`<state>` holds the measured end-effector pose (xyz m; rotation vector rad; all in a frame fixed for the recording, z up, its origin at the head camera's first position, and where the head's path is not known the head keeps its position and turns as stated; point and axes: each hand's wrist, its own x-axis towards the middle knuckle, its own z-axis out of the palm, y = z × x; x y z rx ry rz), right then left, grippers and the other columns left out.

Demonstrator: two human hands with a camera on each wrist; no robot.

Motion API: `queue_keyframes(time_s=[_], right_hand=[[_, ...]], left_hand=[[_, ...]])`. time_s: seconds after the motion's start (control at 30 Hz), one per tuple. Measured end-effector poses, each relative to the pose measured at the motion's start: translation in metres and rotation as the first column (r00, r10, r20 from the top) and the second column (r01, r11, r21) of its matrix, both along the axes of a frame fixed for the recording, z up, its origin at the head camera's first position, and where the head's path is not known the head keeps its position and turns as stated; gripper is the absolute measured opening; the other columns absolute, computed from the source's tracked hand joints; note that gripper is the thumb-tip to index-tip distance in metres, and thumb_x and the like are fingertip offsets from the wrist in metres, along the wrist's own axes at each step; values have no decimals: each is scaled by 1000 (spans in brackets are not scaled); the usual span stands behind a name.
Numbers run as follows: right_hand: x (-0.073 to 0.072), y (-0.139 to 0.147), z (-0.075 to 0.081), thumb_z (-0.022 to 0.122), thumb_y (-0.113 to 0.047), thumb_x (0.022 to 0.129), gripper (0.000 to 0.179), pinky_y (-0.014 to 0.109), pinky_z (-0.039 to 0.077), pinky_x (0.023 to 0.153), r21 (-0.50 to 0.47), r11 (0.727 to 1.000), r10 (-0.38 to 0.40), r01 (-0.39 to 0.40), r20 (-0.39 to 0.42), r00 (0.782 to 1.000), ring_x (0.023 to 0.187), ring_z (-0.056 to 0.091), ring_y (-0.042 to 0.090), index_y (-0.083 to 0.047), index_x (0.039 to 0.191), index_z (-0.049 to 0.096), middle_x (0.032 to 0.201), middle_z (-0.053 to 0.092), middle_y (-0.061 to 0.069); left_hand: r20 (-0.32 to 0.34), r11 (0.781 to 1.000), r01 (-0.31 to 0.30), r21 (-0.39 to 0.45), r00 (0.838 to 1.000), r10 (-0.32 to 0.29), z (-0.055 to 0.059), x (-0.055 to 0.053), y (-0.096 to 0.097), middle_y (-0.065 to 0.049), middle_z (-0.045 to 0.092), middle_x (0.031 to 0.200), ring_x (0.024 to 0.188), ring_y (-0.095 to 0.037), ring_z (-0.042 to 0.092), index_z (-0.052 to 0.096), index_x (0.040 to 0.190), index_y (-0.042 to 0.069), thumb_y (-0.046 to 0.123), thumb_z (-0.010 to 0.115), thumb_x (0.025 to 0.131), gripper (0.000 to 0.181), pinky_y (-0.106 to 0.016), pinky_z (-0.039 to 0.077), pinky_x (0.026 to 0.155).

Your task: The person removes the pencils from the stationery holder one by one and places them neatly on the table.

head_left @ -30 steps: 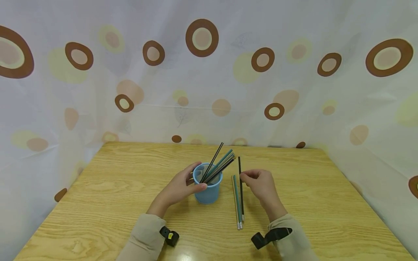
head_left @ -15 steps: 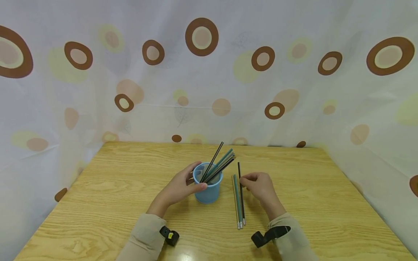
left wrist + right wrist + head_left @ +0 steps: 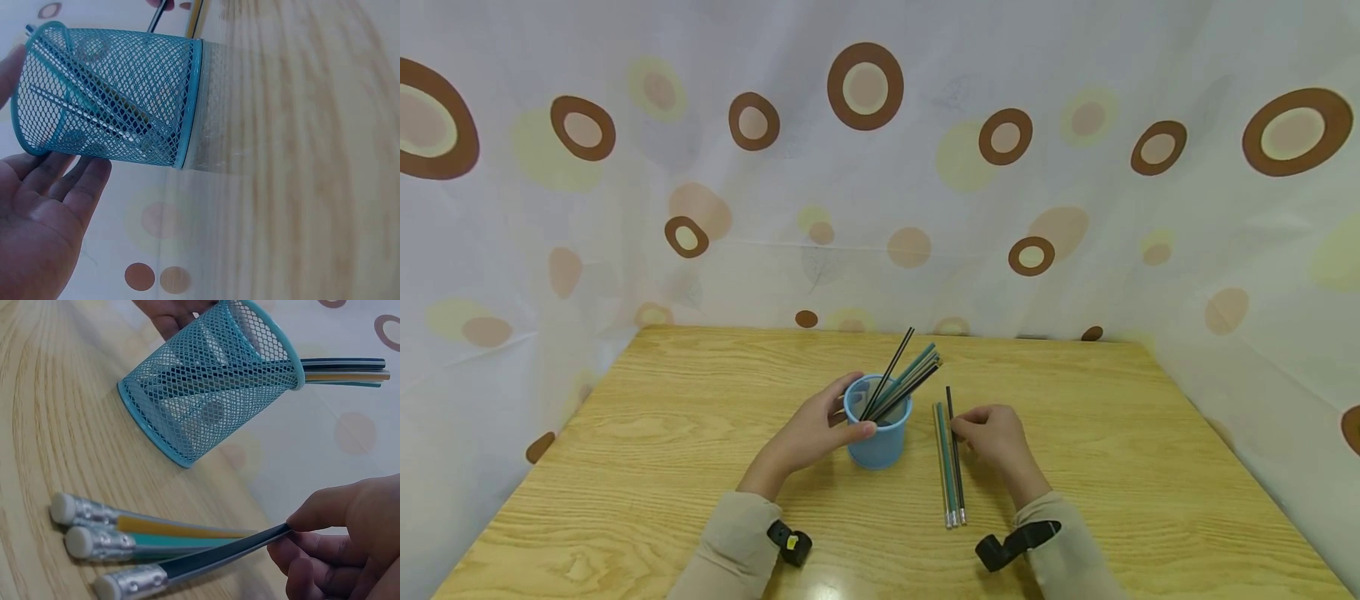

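My left hand holds the blue mesh pencil cup, thumb at the near rim and fingers round the far side. Several pencils lean to the right inside it, dark, teal and yellowish. To the right of the cup, my right hand pinches a black pencil between thumb and fingers near its far part. This pencil lies beside a teal pencil and a yellow pencil, all with white erasers toward me. In the head view their eraser ends sit nearly level.
The wooden table carries the cup and pencils. Behind it and along both sides hangs a pale curtain with brown and yellow circles. Black wrist straps sit over both beige sleeves.
My right hand has drawn the black pencil toward me, bringing its eraser end down alongside those of the other two. My left hand and the cup have stayed put.
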<state>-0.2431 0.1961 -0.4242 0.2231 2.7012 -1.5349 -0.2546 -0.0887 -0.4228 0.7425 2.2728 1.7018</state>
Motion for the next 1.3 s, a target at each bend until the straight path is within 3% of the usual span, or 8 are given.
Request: queue_keyframes(time_s=[0.23, 0.47, 0.8, 1.3], right_hand=[[-2, 0, -8, 67, -13, 91, 18, 30, 53, 64, 43, 999, 4, -2, -27, 1000, 76, 63, 20, 2, 93, 76, 82, 70, 7], [-2, 0, -12, 68, -15, 90, 18, 40, 54, 78, 127, 992, 1, 5, -40, 999, 87, 63, 22, 0, 92, 77, 90, 71, 7], [-1, -2, -14, 68, -14, 88, 16, 34, 53, 68, 172, 985, 5, 3, -44, 999, 78, 62, 20, 0, 86, 76, 80, 69, 4], [-1, -2, -17, 71, -13, 87, 12, 42, 55, 75, 227, 974, 10, 5, -64, 998, 84, 64, 23, -3, 86, 77, 89, 71, 6]], left_hand=[[-4, 1000, -4, -5, 1000, 4, 1, 0, -1, -8, 37, 154, 140, -31, 37, 26, 157, 19, 33, 73, 91, 82, -45, 33, 113], [-9, 1000, -4, -11, 1000, 4, 1, 0, 0, -7, 38, 153, 140, -30, 37, 26, 157, 18, 34, 74, 91, 83, -44, 34, 113], [-15, 1000, 3, -3, 1000, -3, 0, -1, 0, -12, 38, 154, 140, -31, 37, 26, 157, 17, 34, 73, 91, 83, -46, 33, 114], [-14, 1000, -12, -21, 1000, 12, 0, -1, 0, -6, 39, 153, 140, -29, 38, 26, 157, 17, 35, 74, 90, 84, -43, 34, 113]])
